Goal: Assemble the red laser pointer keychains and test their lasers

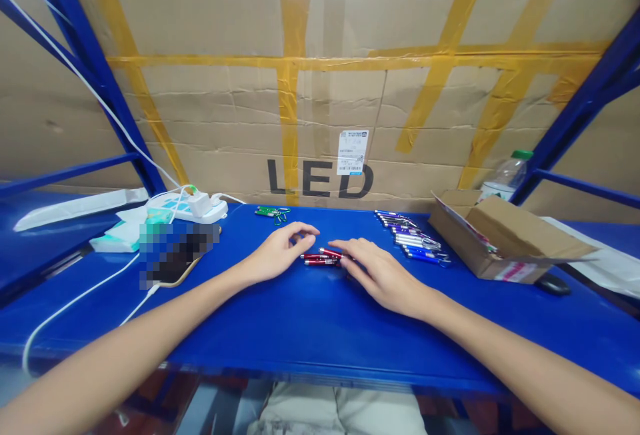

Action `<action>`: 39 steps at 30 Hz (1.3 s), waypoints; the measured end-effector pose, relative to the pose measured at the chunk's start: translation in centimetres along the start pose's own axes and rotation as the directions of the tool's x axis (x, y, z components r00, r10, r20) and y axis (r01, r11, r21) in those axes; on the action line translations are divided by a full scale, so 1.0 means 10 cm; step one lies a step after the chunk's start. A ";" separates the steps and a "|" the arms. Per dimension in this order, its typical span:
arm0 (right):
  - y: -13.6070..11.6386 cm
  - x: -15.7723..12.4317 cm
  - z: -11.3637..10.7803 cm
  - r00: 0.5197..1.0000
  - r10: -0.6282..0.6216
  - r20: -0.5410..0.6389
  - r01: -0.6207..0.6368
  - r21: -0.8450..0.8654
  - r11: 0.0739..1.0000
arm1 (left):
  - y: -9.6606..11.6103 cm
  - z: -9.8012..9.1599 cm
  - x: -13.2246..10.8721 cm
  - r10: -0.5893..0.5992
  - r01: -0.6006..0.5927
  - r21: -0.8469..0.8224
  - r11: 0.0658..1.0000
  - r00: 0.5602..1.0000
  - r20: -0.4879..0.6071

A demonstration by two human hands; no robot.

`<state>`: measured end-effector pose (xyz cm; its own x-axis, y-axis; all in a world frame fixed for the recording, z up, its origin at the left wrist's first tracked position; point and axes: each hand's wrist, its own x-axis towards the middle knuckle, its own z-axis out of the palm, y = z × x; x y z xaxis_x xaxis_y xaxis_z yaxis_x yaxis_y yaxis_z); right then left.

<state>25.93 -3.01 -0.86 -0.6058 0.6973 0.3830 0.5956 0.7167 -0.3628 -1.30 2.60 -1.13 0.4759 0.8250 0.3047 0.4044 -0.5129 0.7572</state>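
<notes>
Red metal pen-shaped tubes lie bunched on the blue tabletop (300, 335), between the two hands. At three o'clock from these red tubes (316, 262), an open cardboard box (463, 248) holds small pieces, mostly hidden by its walls and flap. Behind it, at two o'clock, stands a green-capped plastic bottle (513, 170); its contents are unclear. The left hand (280, 252), at nine o'clock, has loosely curled, empty fingers, thumb tip just beside the tubes' left ends. The right hand (381, 274), at three o'clock, has fingertips at their right ends; I cannot tell whether they pinch one. Green tubes (267, 211) lie toward ten o'clock; purple, silver and blue tubes (417, 251) toward two.
</notes>
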 end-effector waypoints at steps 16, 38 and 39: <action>0.00 0.01 0.02 0.983 0.182 0.014 -0.183 0.065 0.981 | 0.12 -0.11 0.05 -0.235 0.227 -0.777 0.587 0.966 0.105; -0.12 -0.02 -0.01 0.997 0.070 0.032 -0.071 0.049 0.996 | 0.21 -0.10 0.03 -0.232 0.230 -0.835 0.500 0.965 0.127; -0.11 -0.01 -0.02 0.995 0.097 0.010 -0.097 0.047 0.994 | 0.21 -0.10 0.02 -0.232 0.227 -0.835 0.502 0.965 0.122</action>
<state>25.43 -3.91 -0.38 -0.5509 0.7634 0.3372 0.6264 0.6452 -0.4374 -1.07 1.94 1.13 0.4609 0.8862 0.0475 -0.3410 0.1274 0.9314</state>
